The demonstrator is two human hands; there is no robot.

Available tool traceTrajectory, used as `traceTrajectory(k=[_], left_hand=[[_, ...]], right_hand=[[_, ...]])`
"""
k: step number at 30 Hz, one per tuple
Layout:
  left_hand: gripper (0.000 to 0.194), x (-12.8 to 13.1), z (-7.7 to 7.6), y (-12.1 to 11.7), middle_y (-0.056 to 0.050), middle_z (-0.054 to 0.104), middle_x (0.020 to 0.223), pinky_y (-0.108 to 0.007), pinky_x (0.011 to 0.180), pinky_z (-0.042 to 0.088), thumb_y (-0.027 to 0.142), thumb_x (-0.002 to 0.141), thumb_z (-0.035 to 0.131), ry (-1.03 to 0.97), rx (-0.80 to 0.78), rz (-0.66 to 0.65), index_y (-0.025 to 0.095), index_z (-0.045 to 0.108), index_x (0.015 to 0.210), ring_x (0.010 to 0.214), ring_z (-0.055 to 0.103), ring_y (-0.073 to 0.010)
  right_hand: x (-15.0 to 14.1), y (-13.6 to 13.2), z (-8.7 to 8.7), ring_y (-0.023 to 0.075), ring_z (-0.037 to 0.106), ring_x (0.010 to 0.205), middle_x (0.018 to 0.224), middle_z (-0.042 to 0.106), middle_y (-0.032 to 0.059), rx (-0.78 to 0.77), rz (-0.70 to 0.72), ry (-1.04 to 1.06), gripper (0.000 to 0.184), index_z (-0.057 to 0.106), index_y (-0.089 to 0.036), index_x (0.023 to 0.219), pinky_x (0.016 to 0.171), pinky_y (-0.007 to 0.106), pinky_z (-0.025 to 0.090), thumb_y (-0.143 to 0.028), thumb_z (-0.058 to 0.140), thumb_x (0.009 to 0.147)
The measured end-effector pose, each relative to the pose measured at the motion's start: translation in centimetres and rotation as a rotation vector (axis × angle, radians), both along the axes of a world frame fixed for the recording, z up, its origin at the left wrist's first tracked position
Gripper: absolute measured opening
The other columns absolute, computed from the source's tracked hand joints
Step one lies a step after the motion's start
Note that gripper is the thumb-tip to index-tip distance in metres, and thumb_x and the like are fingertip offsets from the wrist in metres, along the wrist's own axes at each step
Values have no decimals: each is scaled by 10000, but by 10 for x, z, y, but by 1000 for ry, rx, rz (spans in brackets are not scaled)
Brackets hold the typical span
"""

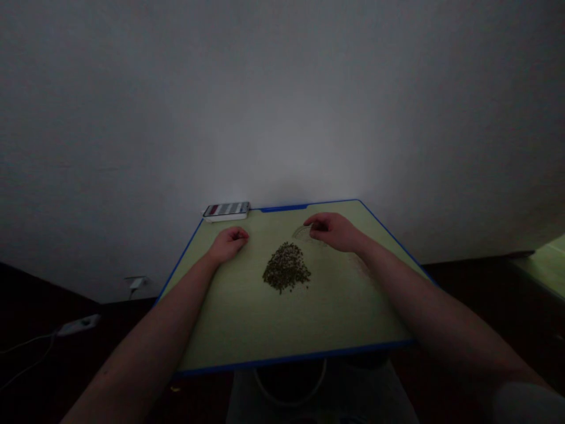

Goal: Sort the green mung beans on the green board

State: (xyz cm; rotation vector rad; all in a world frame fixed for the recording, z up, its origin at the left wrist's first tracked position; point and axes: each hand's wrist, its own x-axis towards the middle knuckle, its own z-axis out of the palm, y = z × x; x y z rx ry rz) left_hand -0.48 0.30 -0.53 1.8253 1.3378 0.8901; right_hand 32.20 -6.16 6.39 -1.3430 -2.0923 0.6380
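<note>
A heap of small dark green grains (286, 268) lies in the middle of a pale green table (247, 318) with a blue edge. My left hand (229, 241) rests on the table left of the heap, its fingers curled in with nothing visible in them. My right hand (333, 229) lies beyond and to the right of the heap, fingertips at the rim of a clear, hard-to-see dish (306, 234). Whether it grips the dish is unclear in the dim light.
A phone (227, 210) with a lit screen lies at the table's far left corner. A white wall rises behind. On the dark floor to the left are a wall socket (135, 282), a power strip (79, 324) and cables. Another green surface (547, 259) shows at far right.
</note>
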Motion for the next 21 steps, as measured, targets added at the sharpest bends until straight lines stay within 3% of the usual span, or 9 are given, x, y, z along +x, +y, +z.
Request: traceTrajectory(k=[4, 9, 13, 21], left_hand=[[192, 0, 4, -2, 33, 538, 610, -231, 535, 373, 321, 622, 595, 37, 18, 7, 166, 600, 735, 551, 463, -103], [192, 0, 4, -4, 27, 544, 622, -228, 535, 372, 330, 636, 603, 59, 33, 3, 166, 598, 736, 557, 459, -101], [203, -1, 2, -2, 25, 548, 621, -223, 513, 365, 332, 633, 619, 47, 6, -2, 166, 601, 748, 540, 449, -97], [204, 0, 3, -3, 18, 564, 633, -232, 521, 365, 330, 627, 614, 63, -10, 15, 164, 609, 746, 544, 452, -100]], right_hand=[[5, -16, -3, 138, 594, 711, 793, 656, 22, -136, 84, 85, 171, 638, -152, 932, 675, 260, 462, -180, 598, 768], [12, -26, 2, 127, 558, 662, 767, 644, 2, -187, 283, -195, 135, 621, -179, 860, 602, 227, 414, -121, 599, 741], [14, -28, 6, 136, 566, 652, 756, 669, 6, -98, 236, -378, 256, 668, -202, 948, 596, 234, 378, -81, 575, 743], [9, -24, -3, 173, 600, 702, 804, 702, 36, -65, 220, -475, 346, 703, -230, 1028, 648, 265, 387, -83, 509, 782]])
